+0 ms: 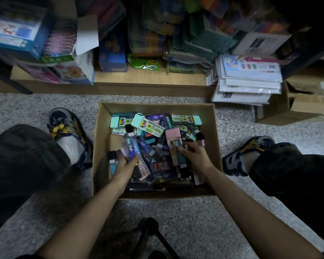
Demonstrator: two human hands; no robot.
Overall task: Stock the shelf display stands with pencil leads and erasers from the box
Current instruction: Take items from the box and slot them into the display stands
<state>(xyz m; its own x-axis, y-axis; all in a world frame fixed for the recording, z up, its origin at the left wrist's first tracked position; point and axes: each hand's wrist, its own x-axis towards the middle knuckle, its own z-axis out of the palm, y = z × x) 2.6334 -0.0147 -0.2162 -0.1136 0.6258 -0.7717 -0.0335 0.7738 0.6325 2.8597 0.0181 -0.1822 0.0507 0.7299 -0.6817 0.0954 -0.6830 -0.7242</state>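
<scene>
On the left hand (125, 163) the fingers are curled round a fanned bunch of slim lead cases (132, 147), blue and purple, glossy and partly see-through; how many it holds is hard to tell, perhaps 3 or 4. On the right hand (195, 156) the fingers and thumb are clamped on a pink case (173, 140), long and flat-sided, with a teal one pressed against it. Both hands are low inside the box (101, 139), so the step in hand looks like gathering stock.

Round the hands lies a loose heap of more such cases, hard, smooth and slippery-looking, crossing each other at all angles. At the far side sit the erasers (148, 126), mint-green blocks with rounded corners in printed paper sleeves; at least 3 show. The box is plain brown cardboard, open-topped, and stands on a speckled stone floor (176, 212) between the person's 2 shoes.

No display stand is in view; only a low wooden shelf (138, 77) crowded with packets. The next move probably calls for lifting both handfuls clear without spilling the fan, then turning toward the stands.
</scene>
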